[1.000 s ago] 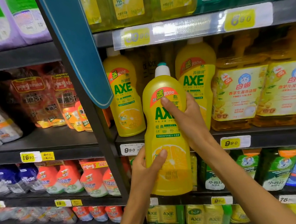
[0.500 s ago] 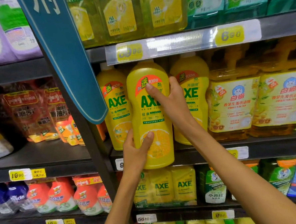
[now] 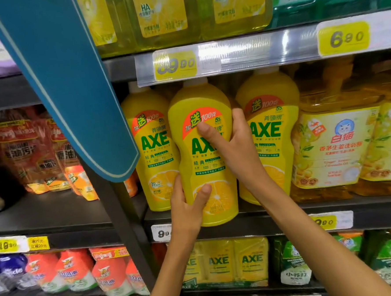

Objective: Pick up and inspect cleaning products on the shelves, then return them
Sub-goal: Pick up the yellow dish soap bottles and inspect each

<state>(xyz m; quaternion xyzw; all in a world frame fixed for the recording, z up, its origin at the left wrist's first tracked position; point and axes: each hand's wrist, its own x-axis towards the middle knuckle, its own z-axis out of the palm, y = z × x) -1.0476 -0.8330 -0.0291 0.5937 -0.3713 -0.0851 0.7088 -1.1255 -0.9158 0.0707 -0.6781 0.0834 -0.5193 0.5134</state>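
The bottle (image 3: pixel 204 156) has gone back into the gap between two others on the shelf (image 3: pixel 252 224), maybe resting there. Left hand (image 3: pixel 189 207) grips low, right hand (image 3: pixel 233 145) grips higher

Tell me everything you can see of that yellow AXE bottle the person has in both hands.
The yellow plastic AXE dish-soap bottle is tall with rounded shoulders; its pale cap is mostly hidden behind the clear price strip above. The front label shows a red promo arc, green AXE lettering and a lemon slice. It stands roughly upright, its base at the front edge of the dark shelf, between two matching bottles. The right hand grips its upper right side, thumb across the label; the left hand holds its lower left.
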